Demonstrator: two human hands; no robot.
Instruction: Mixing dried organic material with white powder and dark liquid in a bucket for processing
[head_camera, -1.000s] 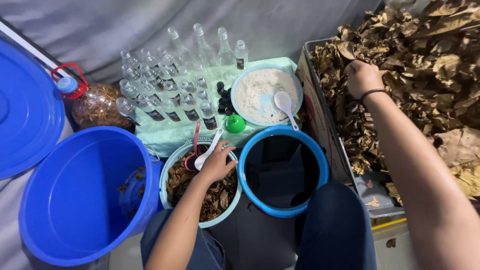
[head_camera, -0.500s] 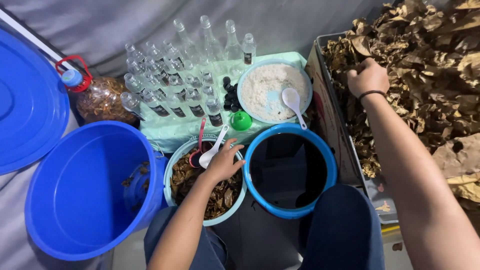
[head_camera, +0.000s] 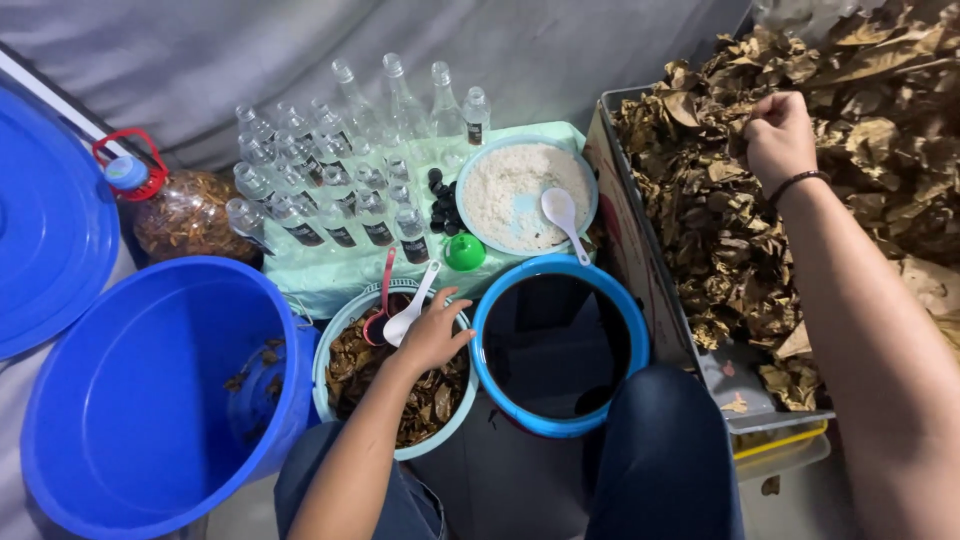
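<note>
My left hand rests on the pale bowl of wet brown leaves, fingers spread, right beside a white spoon and a red spoon that lean in it; a grip on the white spoon cannot be made out. My right hand is closed into a fist on dry brown leaves heaped in a crate on the right. Between the two sits a blue-rimmed bowl of dark liquid.
A large blue bucket and its lid lie on the left. Several clear glass bottles stand on a green-covered stand, with a bowl of white powder and spoon, a green cap, and a leaf-filled jug.
The view has shifted slightly. My right hand has moved a little further up and right over the dry leaves. My left hand stays on the bowl of wet leaves.
</note>
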